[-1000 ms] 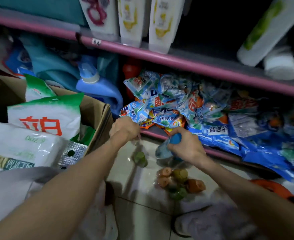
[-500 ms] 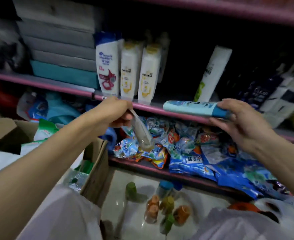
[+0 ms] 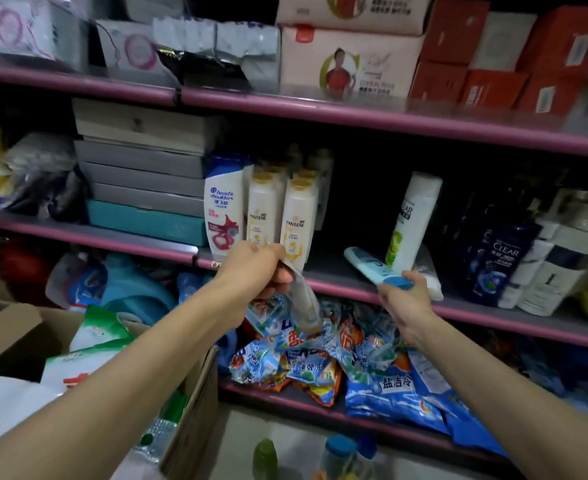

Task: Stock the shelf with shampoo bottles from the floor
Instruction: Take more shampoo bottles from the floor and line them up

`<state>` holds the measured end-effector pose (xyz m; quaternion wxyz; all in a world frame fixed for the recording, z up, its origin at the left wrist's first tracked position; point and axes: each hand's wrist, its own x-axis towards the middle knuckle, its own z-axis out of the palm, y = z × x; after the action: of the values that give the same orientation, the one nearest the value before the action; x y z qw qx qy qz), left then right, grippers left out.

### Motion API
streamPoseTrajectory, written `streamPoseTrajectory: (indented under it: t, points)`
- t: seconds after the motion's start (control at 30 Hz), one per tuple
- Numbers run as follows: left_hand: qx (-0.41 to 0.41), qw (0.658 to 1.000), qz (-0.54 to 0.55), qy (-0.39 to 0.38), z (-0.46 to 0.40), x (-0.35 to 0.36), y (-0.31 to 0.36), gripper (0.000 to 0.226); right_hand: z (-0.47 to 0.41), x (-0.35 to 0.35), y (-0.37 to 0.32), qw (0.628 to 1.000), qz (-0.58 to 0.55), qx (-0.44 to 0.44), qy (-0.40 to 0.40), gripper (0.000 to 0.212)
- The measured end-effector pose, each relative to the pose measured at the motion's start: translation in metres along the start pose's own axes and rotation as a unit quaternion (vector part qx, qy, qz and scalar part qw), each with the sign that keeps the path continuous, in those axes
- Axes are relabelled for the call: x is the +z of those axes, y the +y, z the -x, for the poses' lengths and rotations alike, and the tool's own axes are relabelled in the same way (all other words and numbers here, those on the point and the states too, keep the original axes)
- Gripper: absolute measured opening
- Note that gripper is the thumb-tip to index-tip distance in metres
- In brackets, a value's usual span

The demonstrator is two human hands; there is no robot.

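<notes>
shampoo bottle (image 3: 375,268) gripped by right hand (image 3: 405,303) at shelf edge (image 3: 337,285) | left hand (image 3: 254,271) clutching pouch (image 3: 304,303)

1. Two bare arms, long and thin, coming in from the bottom corners.
2. No sleeves on either arm, all the way to the edge of the picture.
3. Left hand (image 3: 254,268) bare: no glove, no ring, no watch.
4. Right hand (image 3: 405,303) bare too: no glove, no band on the wrist.
5. Smooth arms, no marks or drawings to see.
</notes>
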<state>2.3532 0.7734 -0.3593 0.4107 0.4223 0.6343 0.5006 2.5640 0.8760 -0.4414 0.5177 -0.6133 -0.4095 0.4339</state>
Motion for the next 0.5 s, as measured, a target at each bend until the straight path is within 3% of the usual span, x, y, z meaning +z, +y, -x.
streamPoseTrajectory:
  t: [0.1,0.23,0.4,0.43,0.5]
  points:
    - [-0.003,1.000,0.019,-0.009,-0.001,0.000,0.006,0.029,-0.004,-0.009,0.011,0.974,0.200,-0.104,-0.020,0.057]
    - [-0.002,0.999,0.030,-0.023,-0.002,0.003,0.010,0.028,-0.008,-0.014,0.010,0.969,0.216,-0.107,-0.046,0.056]
    - [0.004,0.999,0.031,-0.029,-0.005,0.005,0.012,0.027,0.015,-0.014,0.007,0.898,0.408,-0.163,0.014,0.068]
    - [0.005,0.999,0.029,-0.030,-0.006,0.006,0.012,0.029,0.026,-0.014,0.006,0.886,0.419,-0.197,-0.001,0.071]
    - [0.005,0.999,0.027,-0.036,-0.006,0.009,0.013,0.032,0.050,-0.013,0.005,0.874,0.407,-0.230,-0.130,0.080]
